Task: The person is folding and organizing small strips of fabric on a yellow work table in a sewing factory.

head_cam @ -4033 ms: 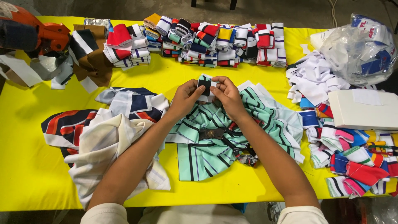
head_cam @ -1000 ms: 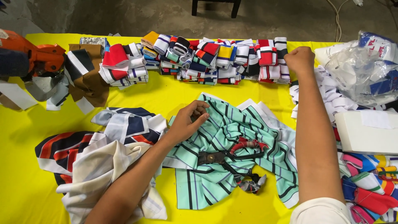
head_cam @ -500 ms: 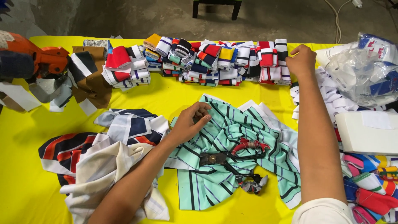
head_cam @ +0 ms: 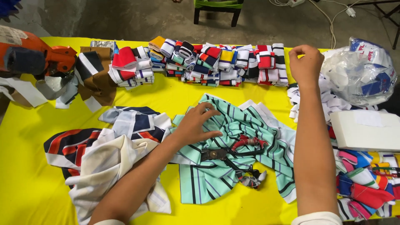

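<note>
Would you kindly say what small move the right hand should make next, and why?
Probably draw the right hand back to the mint striped fabric: it sits closed at the end of the folded-strip row, while the left hand rests flat on that fabric beside the scissors.

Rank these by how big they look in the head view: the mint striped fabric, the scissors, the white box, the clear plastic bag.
1. Mint striped fabric
2. Clear plastic bag and white box: look alike, unranked
3. Scissors
</note>
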